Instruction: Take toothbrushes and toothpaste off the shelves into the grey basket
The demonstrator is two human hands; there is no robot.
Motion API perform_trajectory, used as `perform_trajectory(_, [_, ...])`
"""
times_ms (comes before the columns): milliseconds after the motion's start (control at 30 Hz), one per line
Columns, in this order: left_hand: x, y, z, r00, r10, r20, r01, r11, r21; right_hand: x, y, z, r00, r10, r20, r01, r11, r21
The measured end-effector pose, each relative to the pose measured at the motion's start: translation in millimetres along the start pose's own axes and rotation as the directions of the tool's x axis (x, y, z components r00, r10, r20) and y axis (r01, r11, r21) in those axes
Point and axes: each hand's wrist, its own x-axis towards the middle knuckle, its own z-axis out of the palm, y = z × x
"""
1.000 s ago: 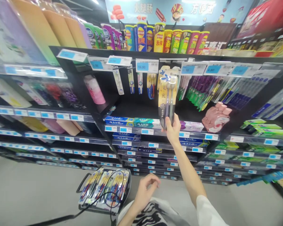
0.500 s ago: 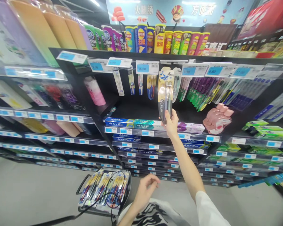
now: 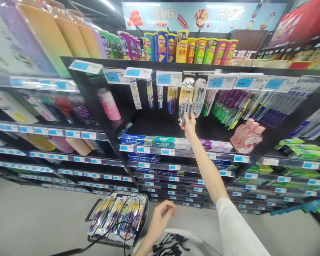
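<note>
One yellow-and-black plastic toothbrush pack (image 3: 185, 96), pinched low by the right hand (image 3: 190, 126), could tilt, snagging the black shelf's upper edge (image 3: 170, 66). The left hand (image 3: 160, 217) curls loosely, empty.

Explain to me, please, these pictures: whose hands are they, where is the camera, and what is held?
There is no machine, only a person with a camera worn on the head, looking forward and down. The bare right hand holds a toothbrush packet at the shelf; whether it also hangs, I cannot tell. The left hand, also bare, is low and curled, holding nothing visible. Boxes and pink bottles sit on the shelf. At lower left, a basket holds more packets.
</note>
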Motion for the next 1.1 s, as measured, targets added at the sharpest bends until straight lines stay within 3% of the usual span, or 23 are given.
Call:
perform_trajectory(167, [-2.7,-7.4,-2.5,0.999,-0.031,-0.016,0.031,1.000,-0.001,9.0,0.0,-3.2,0.996,0.068,0.063,-0.069,0.997,0.014])
perform_trajectory(300, [-5.9,-10.6,-2.5,0.998,-0.056,-0.015,0.056,0.998,-0.004,2.5,-10.6,-10.6,0.962,0.269,0.058,-0.269,0.963,0.001])
perform_trajectory(400, [-7.1,-15.4,-2.6,0.998,-0.061,-0.023,0.060,0.998,-0.020,-19.2,-21.1,-19.8,0.923,0.375,0.087,-0.377,0.926,0.012])
perform_trajectory(500, [-6.8,-20.1,-3.7,0.997,-0.069,-0.043,0.067,0.997,-0.049,-51.2,-34.5,-28.1,0.959,0.280,0.043,-0.270,0.950,-0.155])
perform_trajectory(567, [-6.4,-22.5,-4.5,0.995,-0.087,-0.037,0.085,0.995,-0.060,-70.6,-50.1,-30.7,0.997,0.061,0.053,-0.037,0.932,-0.360])
perform_trajectory(600, [-6.2,-23.7,-4.6,0.995,-0.099,-0.028,0.097,0.993,-0.064,-77.9,-61.0,-30.5,0.992,-0.096,0.083,0.123,0.888,-0.444])
perform_trajectory(633, [-5.9,-25.2,-4.4,0.994,-0.108,-0.019,0.107,0.992,-0.066,-83.1,-73.9,-29.3,0.956,-0.267,0.118,0.289,0.812,-0.507])
perform_trajectory(667, [-5.6,-26.9,-3.8,0.993,-0.116,-0.009,0.115,0.991,-0.067,-85.9,-88.6,-27.2,0.887,-0.439,0.145,0.440,0.707,-0.553])
perform_trajectory(733, [-4.6,-31.0,-1.5,0.992,-0.125,0.010,0.125,0.990,-0.068,-84.3,-120.7,-21.0,0.672,-0.719,0.176,0.640,0.446,-0.625])
perform_trajectory(800, [-3.2,-35.4,1.7,0.992,-0.123,0.021,0.124,0.990,-0.061,-74.4,-151.6,-14.3,0.458,-0.858,0.232,0.712,0.198,-0.674])
perform_trajectory(833, [-2.5,-37.2,3.3,0.992,-0.120,0.025,0.121,0.991,-0.054,-67.3,-165.0,-11.4,0.385,-0.881,0.275,0.724,0.104,-0.682])
perform_trajectory(900, [-1.4,-39.5,5.3,0.993,-0.110,0.037,0.112,0.993,-0.043,-51.2,-186.2,-7.0,0.318,-0.870,0.378,0.740,-0.021,-0.672])
perform_trajectory(1000, [-1.0,-39.9,5.3,0.995,-0.092,0.041,0.094,0.994,-0.050,-27.5,-203.2,-2.6,0.314,-0.798,0.514,0.749,-0.124,-0.651])
perform_trajectory(1100, [-1.3,-40.0,4.4,0.996,-0.090,0.004,0.091,0.993,-0.070,-8.2,-205.6,-0.8,0.300,-0.759,0.578,0.744,-0.193,-0.640])
